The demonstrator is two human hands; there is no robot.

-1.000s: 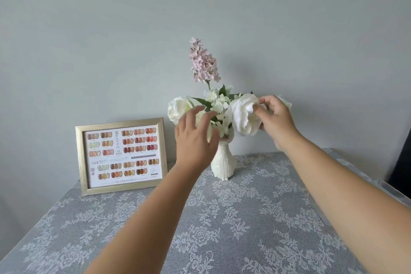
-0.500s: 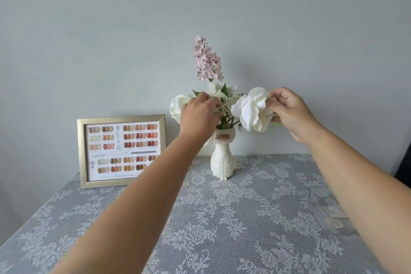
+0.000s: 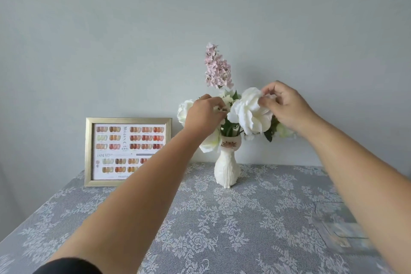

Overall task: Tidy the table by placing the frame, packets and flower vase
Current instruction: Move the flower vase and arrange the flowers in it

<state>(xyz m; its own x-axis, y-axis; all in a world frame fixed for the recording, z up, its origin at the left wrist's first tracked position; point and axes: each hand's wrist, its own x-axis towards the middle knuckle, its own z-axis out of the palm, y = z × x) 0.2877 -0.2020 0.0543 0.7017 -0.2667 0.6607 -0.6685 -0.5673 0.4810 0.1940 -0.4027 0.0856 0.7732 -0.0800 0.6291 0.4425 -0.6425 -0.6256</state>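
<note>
Head view shows the vase (image 3: 227,168) upright at the back of the bench (image 3: 200,229) beside the frame (image 3: 127,151), left hand (image 3: 204,113) and right hand (image 3: 287,107) pinching white blooms, apparently arranging; next likely letting go gently, packets unseen.

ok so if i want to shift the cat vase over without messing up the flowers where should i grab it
Probably the cat vase by its narrow neck just under the cat face, or around the wider white body below. Come in low from the front, under the flowers, which spread wide above the rim. It stands upright on the lace cloth, clear of the frame, so a level wrap-around grip should keep it from tipping.
</note>
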